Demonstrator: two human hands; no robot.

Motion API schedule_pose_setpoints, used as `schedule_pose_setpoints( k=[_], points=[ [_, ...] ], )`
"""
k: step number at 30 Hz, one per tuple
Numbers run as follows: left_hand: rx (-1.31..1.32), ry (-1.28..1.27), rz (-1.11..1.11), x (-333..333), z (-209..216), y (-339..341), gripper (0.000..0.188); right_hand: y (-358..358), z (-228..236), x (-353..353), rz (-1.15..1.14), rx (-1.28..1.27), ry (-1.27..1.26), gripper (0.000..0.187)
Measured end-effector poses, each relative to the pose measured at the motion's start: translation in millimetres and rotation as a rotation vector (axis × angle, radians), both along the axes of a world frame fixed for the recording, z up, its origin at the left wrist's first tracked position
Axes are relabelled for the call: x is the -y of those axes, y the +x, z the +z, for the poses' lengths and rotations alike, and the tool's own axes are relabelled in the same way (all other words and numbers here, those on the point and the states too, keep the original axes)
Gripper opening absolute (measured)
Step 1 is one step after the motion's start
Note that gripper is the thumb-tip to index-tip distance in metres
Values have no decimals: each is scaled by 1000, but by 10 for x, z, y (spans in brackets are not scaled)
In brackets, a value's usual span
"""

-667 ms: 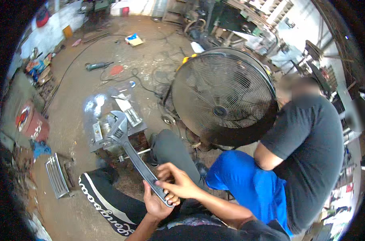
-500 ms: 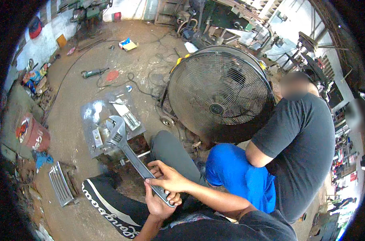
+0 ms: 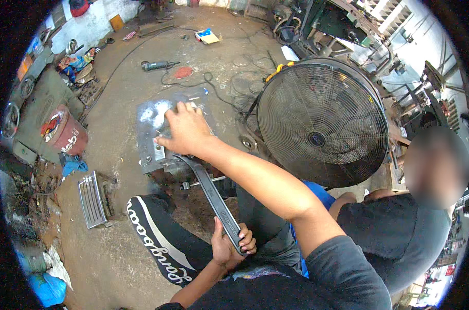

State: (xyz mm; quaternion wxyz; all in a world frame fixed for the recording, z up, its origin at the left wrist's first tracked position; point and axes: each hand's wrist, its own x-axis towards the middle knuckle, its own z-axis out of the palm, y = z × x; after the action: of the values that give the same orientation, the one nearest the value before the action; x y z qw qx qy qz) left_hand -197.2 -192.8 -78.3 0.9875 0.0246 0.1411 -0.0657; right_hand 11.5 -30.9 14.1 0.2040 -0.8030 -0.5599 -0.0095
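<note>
A large dark adjustable wrench [image 3: 212,195] slants up from my lap toward a flat metal plate [image 3: 145,111]. Its handle end is wrapped in the fingers of my left hand [image 3: 229,244]. Over the wrench head and the plate reaches my right hand [image 3: 187,129], palm down, with fingers apart and thumb out to the left. This hand hides most of the wrench jaws, and I cannot see whether it touches them. Beside my right thumb, a small light rectangular piece [image 3: 159,152] lies on the plate. A metal rod [image 3: 208,181] sticks out below the plate, behind the wrench.
A big round floor fan [image 3: 322,124] stands at the right, with a person [image 3: 394,232] crouched near it. An angle grinder [image 3: 159,65] and its cord lie on the floor beyond the plate. At left are a reddish bucket [image 3: 72,137] and a slatted metal grate [image 3: 92,199].
My right hand has left the wrench handle and moved up over its head and the plate. My left hand keeps hold of the handle. The view has shifted left, and the person beside me has turned.
</note>
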Motion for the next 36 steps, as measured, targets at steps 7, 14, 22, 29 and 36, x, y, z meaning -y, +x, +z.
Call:
schedule_pose_setpoints(
  k=[7, 14, 22, 29, 36],
  points=[
    [-42, 28, -19, 7, 42, 31, 85, 60, -367, -285, -81, -57, -276, 36],
    [-68, 76, -21, -28, 49, 13, 86, 101, -391, -434, -163, -107, -291, 30],
    [-111, 56, -14, -119, 111, -76, 86, 75, -408, -436, -192, -113, -315, 29],
    [-196, 86, 30, -122, 232, -67, 78, 98, -379, -451, -211, -129, -362, 28],
    [-312, 356, 30, -265, 156, -193, 73, 78, -457, -504, -276, -65, -272, 29]
  ],
)
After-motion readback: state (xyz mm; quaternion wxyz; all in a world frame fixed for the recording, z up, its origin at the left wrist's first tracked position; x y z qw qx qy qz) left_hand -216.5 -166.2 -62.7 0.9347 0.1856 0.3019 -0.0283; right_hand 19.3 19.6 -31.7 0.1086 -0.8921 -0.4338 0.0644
